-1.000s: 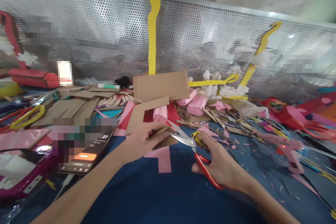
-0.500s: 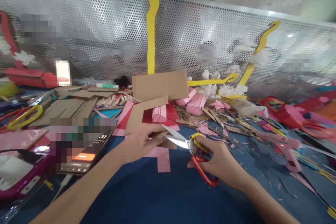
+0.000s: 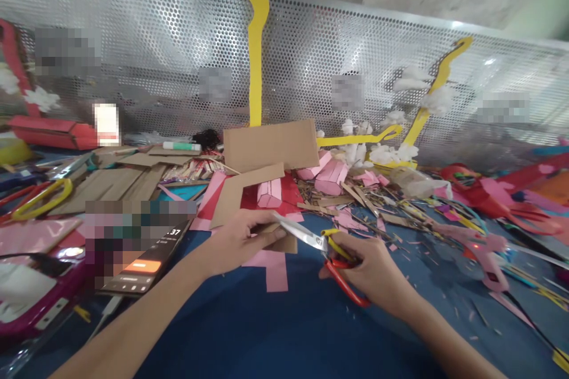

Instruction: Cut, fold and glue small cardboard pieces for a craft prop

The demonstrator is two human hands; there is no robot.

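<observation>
Cardboard piece (image 3: 288,244) and scissors (image 3: 318,241) in hand.
Left hand (image 3: 240,243): fingers pinch the piece, blade tips (image 3: 284,222) just beside them, pink paper (image 3: 277,277) below. Right hand (image 3: 373,272): fingers curl round the red-and-yellow handles (image 3: 349,291).

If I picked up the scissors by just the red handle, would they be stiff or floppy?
The scissors might swing at the visible pivot. Their shiny, metal-looking blades will likely stay stiff and feel fairly heavy.

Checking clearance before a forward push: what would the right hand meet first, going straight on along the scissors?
With its scissors leading, the right hand would likely meet the left hand first, or the cardboard piece that hand grips; depth is unclear.
</observation>
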